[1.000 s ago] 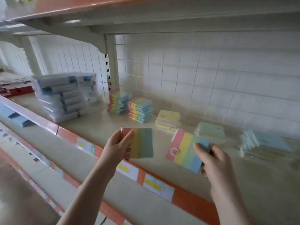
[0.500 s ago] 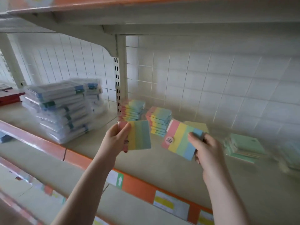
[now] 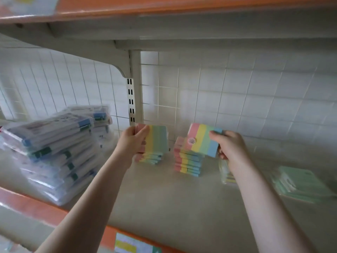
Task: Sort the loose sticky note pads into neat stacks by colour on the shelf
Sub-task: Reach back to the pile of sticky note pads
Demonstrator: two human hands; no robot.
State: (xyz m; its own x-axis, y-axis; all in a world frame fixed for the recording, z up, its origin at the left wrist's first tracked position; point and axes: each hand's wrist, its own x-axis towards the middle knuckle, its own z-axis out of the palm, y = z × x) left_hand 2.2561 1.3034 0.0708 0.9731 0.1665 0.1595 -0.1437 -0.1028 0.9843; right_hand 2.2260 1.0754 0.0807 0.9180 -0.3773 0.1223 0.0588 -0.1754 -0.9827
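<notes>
Rainbow-striped pads: left hand (image 3: 131,141) pinches one pad's (image 3: 157,138) pink edge, right hand (image 3: 230,145) another's (image 3: 202,140) blue.

Soft, even, rather dim light fills the shelf bay, with no hard shadows; the underside of the upper shelf (image 3: 164,28) lies in grey shade. Motion blur smears the whole frame, worst at the plastic-wrapped packs (image 3: 52,147) on the left and the green pads (image 3: 302,185) on the right. Pale glare streaks the wrapping. Wide-angle distortion bends the wire grid (image 3: 218,99) and shelf edges toward the corners.
</notes>
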